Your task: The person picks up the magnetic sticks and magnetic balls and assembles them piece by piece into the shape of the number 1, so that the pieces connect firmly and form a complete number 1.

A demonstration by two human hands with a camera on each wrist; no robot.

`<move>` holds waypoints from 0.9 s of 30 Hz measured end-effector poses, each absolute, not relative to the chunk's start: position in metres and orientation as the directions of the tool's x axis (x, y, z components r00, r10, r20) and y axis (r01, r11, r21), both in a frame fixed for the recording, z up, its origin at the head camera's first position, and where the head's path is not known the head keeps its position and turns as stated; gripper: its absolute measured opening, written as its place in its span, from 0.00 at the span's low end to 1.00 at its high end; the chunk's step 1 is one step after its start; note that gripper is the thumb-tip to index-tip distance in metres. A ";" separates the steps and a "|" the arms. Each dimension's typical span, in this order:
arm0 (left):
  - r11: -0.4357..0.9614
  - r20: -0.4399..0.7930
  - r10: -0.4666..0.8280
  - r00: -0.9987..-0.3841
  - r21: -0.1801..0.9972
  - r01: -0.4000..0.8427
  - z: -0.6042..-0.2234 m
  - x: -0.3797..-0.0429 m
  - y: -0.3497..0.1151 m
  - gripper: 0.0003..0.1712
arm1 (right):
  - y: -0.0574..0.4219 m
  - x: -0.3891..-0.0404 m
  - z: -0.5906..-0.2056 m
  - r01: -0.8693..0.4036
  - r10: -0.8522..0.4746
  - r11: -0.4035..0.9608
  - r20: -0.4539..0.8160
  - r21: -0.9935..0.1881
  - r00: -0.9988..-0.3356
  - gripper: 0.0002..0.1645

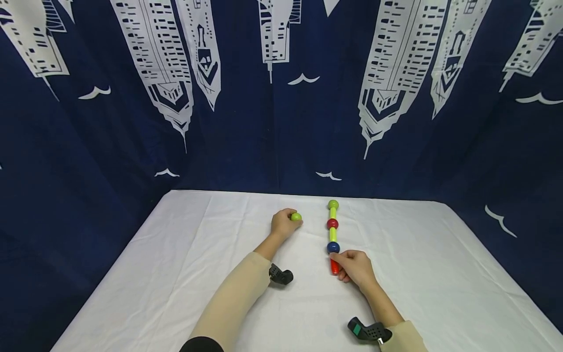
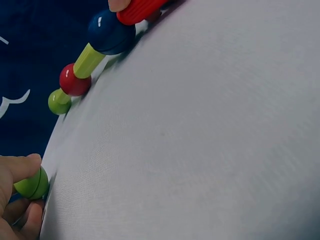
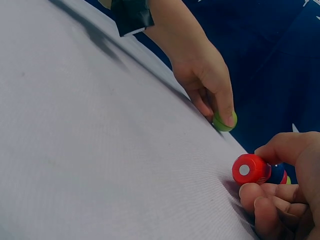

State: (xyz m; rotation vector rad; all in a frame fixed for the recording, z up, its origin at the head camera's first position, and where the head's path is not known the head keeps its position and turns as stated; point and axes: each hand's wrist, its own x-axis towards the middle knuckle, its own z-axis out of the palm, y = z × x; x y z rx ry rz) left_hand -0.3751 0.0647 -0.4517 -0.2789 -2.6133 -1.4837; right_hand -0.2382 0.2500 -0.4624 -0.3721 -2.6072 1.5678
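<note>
A green ball (image 1: 296, 216) is pinched between the thumb and fingers of my left hand (image 1: 284, 224), low over the cloth. My right hand (image 1: 357, 267) grips the red rod (image 1: 335, 267) at the near end of a straight chain of balls and rods. From that rod outward come a blue ball (image 1: 333, 247), a yellow-green rod (image 1: 333, 234), a red ball (image 1: 332, 223), another yellow-green rod (image 1: 333, 213) and a green end ball (image 1: 333, 204). In the right wrist view the red rod's end (image 3: 244, 170) faces the camera, showing a pale round spot.
A white cloth (image 1: 211, 274) covers the table, its far edge close beyond the chain. Behind stands a dark blue curtain (image 1: 246, 127) with white building prints. Black wrist devices (image 1: 369, 330) are worn on both arms.
</note>
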 end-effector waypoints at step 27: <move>0.420 0.143 0.228 -0.963 0.878 0.230 -0.458 -0.332 0.048 0.20 | 0.251 -0.239 -0.462 0.179 0.238 0.419 -0.083 -0.890 -0.968 0.19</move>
